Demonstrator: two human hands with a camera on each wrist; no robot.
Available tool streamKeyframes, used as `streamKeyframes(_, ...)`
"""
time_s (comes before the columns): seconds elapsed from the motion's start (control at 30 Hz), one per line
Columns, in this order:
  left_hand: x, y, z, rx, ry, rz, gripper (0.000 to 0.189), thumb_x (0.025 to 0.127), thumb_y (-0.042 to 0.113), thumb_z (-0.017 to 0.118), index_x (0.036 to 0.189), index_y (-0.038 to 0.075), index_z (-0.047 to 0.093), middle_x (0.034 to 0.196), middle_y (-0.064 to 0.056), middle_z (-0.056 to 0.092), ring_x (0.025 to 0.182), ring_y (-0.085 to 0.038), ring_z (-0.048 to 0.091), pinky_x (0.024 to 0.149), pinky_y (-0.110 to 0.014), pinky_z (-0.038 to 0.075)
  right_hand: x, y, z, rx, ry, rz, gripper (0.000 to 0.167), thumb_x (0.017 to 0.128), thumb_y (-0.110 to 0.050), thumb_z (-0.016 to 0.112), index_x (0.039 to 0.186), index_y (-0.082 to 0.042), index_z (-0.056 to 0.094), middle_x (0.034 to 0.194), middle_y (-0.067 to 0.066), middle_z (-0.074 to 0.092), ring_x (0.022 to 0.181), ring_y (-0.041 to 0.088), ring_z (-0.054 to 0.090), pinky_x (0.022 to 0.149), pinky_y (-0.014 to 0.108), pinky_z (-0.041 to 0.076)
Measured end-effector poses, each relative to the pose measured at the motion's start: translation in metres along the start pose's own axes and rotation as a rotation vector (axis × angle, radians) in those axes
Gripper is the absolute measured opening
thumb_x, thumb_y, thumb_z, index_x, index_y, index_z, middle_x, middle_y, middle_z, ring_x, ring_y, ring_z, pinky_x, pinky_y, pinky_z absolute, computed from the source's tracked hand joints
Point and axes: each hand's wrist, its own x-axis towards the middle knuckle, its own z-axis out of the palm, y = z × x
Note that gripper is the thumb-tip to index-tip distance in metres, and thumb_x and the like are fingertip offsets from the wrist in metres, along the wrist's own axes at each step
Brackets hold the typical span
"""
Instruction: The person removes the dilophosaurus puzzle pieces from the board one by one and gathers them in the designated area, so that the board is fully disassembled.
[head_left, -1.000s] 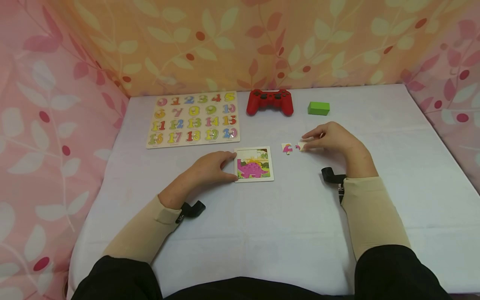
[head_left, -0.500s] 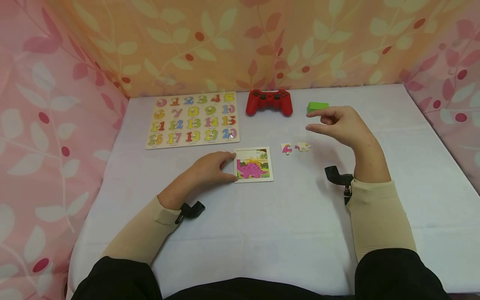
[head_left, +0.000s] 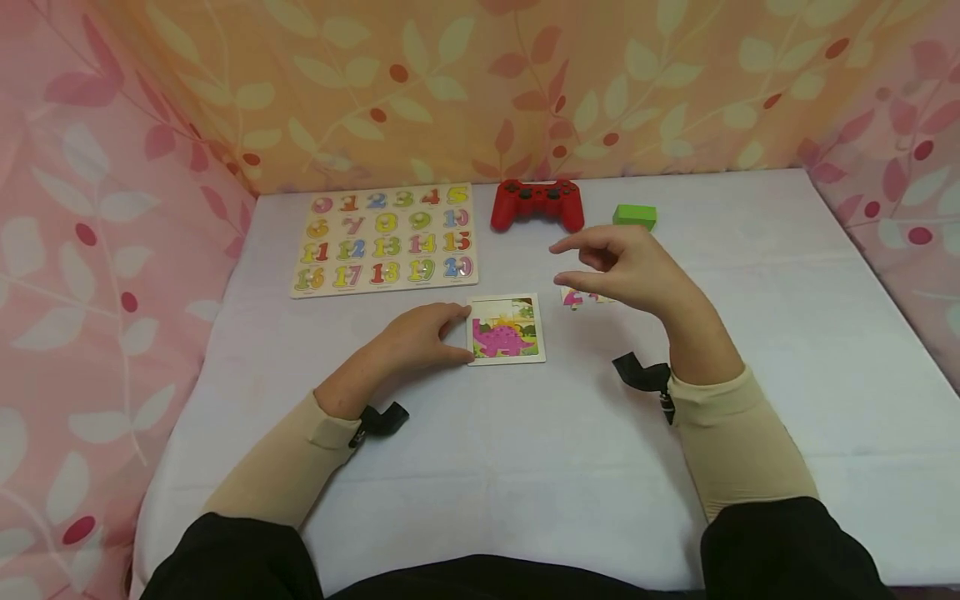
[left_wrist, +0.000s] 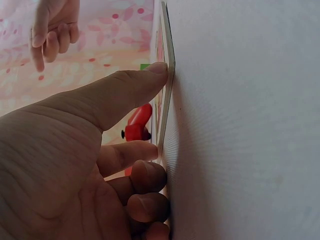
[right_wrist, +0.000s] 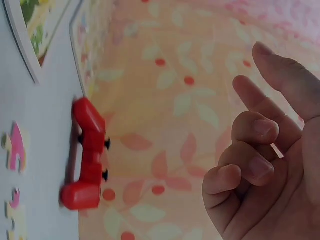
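A small square jigsaw puzzle [head_left: 506,342] with a pink dinosaur picture lies in its white frame at mid-table. My left hand [head_left: 415,337] holds the frame by its left edge, thumb near the front corner and index finger near the back one. Raised above the table to the right is my right hand [head_left: 633,267], thumb and index finger apart, other fingers bent, nothing between them. Beneath it lie two loose jigsaw pieces; the pink one [right_wrist: 17,147] and the paler one [right_wrist: 16,217] both show in the right wrist view, while the hand partly covers the paler one in the head view.
A wooden number board [head_left: 386,242] lies at the back left. A red game controller [head_left: 537,205] sits at the back middle, with a green block [head_left: 634,216] to its right. Patterned cloth walls [head_left: 480,92] enclose the white table [head_left: 525,475] at the back and sides.
My right hand let go of the paler jigsaw piece beside the pink one, rose away, then moved left above the pieces. My left hand has stayed on the puzzle frame.
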Motion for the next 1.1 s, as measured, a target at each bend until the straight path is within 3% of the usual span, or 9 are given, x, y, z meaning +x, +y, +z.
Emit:
streamKeyframes(0.13, 0.0, 0.0, 0.0, -0.003, -0.002, -0.002, 0.083, 0.085, 0.046, 0.083, 0.154, 0.014, 0.049, 0.089, -0.006, 0.051, 0.088, -0.021, 0.049, 0.078, -0.038, 0.038, 0.004, -0.004, 0.015, -0.004, -0.109, 0.013, 0.033, 0.085, -0.018, 0.086, 0.116, -0.014, 0.077, 0.076, 0.008, 0.049, 0.069, 0.02, 0.045, 0.06, 0.028, 0.036)
streamKeyframes(0.5, 0.0, 0.0, -0.001, -0.01, -0.01, -0.004, 0.083, 0.085, 0.047, 0.083, 0.153, 0.015, 0.05, 0.089, -0.006, 0.052, 0.089, -0.021, 0.05, 0.078, -0.039, 0.039, 0.016, 0.001, 0.053, -0.142, -0.393, 0.11, 0.044, 0.094, -0.024, 0.078, 0.135, -0.014, 0.067, 0.091, 0.002, 0.06, 0.083, 0.022, 0.055, 0.07, 0.037, 0.044)
streamKeyframes(0.83, 0.001, 0.0, -0.001, -0.006, -0.008, -0.001, 0.082, 0.086, 0.046, 0.082, 0.153, 0.014, 0.049, 0.091, -0.006, 0.052, 0.091, -0.021, 0.05, 0.079, -0.039, 0.038, 0.021, 0.013, 0.071, -0.182, -0.496, 0.215, 0.045, 0.096, -0.02, 0.073, 0.139, -0.009, 0.065, 0.09, 0.004, 0.063, 0.088, 0.022, 0.057, 0.078, 0.038, 0.046)
streamKeyframes(1.1, 0.001, -0.001, 0.0, -0.002, -0.011, -0.007, 0.083, 0.086, 0.047, 0.082, 0.154, 0.015, 0.048, 0.093, -0.005, 0.053, 0.095, -0.021, 0.05, 0.082, -0.039, 0.039, 0.023, 0.028, 0.078, -0.229, -0.525, 0.231, 0.043, 0.096, -0.019, 0.074, 0.137, -0.008, 0.067, 0.095, 0.006, 0.063, 0.093, 0.023, 0.056, 0.082, 0.038, 0.045)
